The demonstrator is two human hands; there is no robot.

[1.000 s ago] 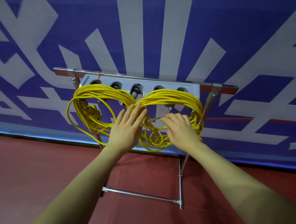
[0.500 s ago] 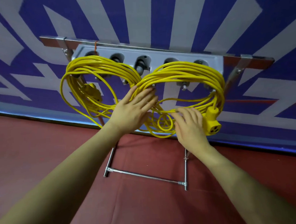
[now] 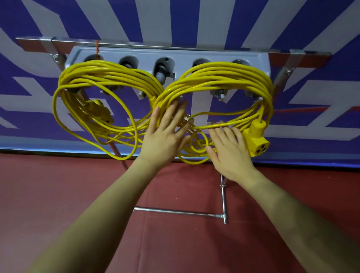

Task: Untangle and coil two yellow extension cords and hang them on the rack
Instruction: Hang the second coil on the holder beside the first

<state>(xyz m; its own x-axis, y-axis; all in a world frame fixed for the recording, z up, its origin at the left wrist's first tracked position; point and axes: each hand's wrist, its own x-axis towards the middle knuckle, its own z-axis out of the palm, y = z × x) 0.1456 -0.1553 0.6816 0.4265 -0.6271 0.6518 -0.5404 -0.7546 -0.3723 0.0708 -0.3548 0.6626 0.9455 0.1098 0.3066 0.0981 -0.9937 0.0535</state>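
— So, starting at the upper left of the frame: what hangs there?

— One coil of yellow cord [image 3: 108, 81], looped over the pegs at the left end of the grey rack [image 3: 191, 55]. A yellow plug end [image 3: 98, 107] dangles inside the loop, and a loose strand sags below it toward the red floor [image 3: 52, 197].

— And the hands?

— Near the middle, the left hand [image 3: 164, 135] lies flat with its fingers straight, pressing on the strands where the two coils meet. It grasps nothing. Just to its right, the right hand [image 3: 230, 152] is also spread flat, fingers straight, laid on the lower strands of the second coil [image 3: 223, 74]. Nothing is clenched there either.

— Where is that second coil?

— Upper right of centre, hung over the pegs at the rack's right end. Its yellow socket block [image 3: 256, 140] hangs at the lower right of the loop, just beside the right hand's little finger; whether they touch, I cannot tell.

— Below all that?

— The rack's metal foot bar [image 3: 179, 212] on the floor, and a blue and white striped wall [image 3: 167, 14] behind.
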